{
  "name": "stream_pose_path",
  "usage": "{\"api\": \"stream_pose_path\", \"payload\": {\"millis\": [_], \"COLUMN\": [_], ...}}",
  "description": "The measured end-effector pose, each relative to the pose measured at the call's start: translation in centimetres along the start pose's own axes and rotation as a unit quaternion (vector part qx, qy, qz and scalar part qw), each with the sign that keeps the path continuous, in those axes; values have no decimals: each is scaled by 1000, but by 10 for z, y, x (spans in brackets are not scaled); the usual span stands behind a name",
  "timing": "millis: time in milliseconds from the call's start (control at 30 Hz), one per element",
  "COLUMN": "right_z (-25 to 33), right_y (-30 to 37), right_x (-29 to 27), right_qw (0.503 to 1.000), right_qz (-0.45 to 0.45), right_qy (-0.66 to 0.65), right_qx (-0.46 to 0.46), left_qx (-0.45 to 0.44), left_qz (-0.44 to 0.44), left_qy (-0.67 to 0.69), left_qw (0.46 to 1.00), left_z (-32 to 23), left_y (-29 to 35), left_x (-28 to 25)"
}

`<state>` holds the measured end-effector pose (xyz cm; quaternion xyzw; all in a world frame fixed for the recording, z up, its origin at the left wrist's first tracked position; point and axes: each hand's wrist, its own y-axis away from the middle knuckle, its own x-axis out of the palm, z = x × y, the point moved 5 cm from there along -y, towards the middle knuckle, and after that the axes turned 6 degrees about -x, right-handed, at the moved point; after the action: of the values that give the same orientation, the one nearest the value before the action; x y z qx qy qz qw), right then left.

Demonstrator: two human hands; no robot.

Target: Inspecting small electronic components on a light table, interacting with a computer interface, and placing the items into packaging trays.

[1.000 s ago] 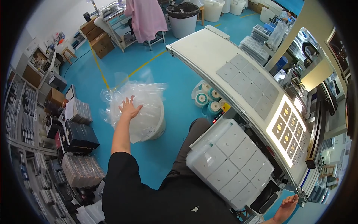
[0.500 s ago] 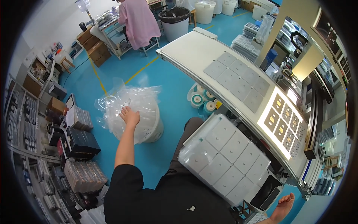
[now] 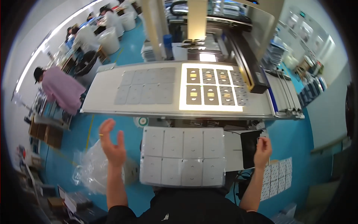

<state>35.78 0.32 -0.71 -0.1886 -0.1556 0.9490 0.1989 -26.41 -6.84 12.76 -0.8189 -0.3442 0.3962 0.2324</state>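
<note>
My left hand [image 3: 113,145] is raised with its fingers apart and holds nothing. It stands between the bin of crumpled clear plastic film [image 3: 91,168] and the stack of grey panelled sheets [image 3: 182,157], touching neither. The stack, with clear film at its edges, lies right in front of my body. To its right, my right hand [image 3: 263,149] is raised beside a black flat panel [image 3: 249,148]. Its fingers are curled together; whatever they may hold is too small to make out.
Across the front runs a long white machine bed [image 3: 100,93]. On it lie a thin grey panelled sheet [image 3: 145,86] and a brightly lit sheet with dark cards [image 3: 211,95]. A dark machine beam [image 3: 242,59] spans its right part. A patterned sheet [image 3: 276,179] lies low at right.
My view has swung right to face the machine bed. My left hand has come up off the plastic film in the bin. My right hand has gone from open to curled.
</note>
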Motion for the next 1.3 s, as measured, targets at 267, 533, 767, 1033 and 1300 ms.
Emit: {"api": "stream_pose_path", "payload": {"millis": [267,533,767,1033,1300], "right_z": [-27,-58,-69,-73,-71], "right_y": [29,37,35,35,36], "right_x": [16,10,17,21,30], "right_qw": [947,952,958,954,941], "right_qz": [69,45,84,66,103], "right_qy": [252,259,250,274,297], "right_qx": [-187,-156,-111,-106,-122], "left_qx": [316,380,364,364,345], "left_qz": [538,613,612,638,618], "left_qy": [147,136,180,147,207], "left_qw": [767,679,679,662,676], "left_z": [-201,-235,-224,-221,-220], "left_y": [81,166,168,169,165], "left_x": [184,284,287,291,291]}}
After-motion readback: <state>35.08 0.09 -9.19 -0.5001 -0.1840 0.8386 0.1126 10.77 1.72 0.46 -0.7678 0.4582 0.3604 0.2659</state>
